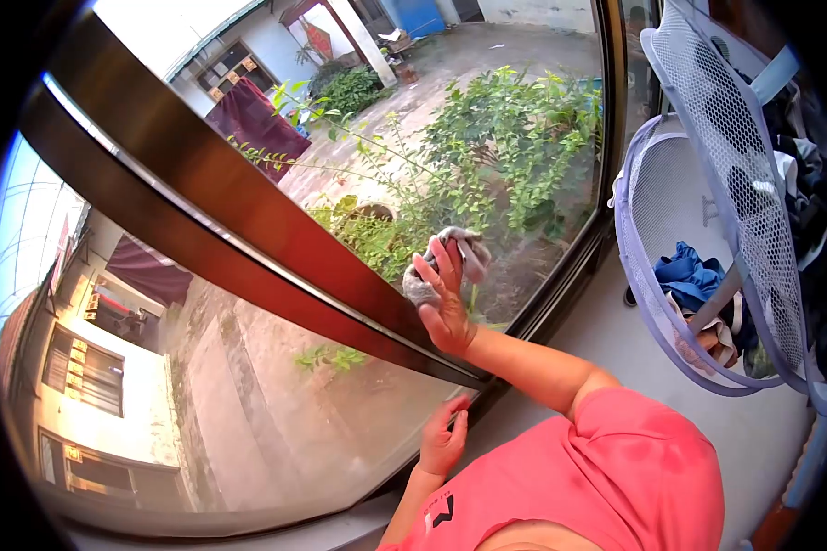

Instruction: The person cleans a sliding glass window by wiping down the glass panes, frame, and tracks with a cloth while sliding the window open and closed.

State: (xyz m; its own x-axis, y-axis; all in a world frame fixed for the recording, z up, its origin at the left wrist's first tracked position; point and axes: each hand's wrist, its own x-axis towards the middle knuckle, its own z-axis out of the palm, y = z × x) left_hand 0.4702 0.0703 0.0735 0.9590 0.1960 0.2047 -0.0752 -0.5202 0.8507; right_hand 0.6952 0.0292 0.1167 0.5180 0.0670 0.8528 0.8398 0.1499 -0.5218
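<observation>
A crumpled grey cloth [473,254] lies against the window glass [524,262], under the fingers of my right hand [447,298], which presses it to the pane near the dark frame. Part of the cloth shows on both sides of the fingers. Lower down, my left hand [444,438] is raised near the bottom of the window, close to my body, with its fingers curled and the thumb up. No object shows in it.
Brown metal window bars [248,248] cross the view diagonally. At the right stands a mesh laundry basket [648,230] with blue and other clothes [689,275]. Outside are green plants [515,147], a paved yard and buildings.
</observation>
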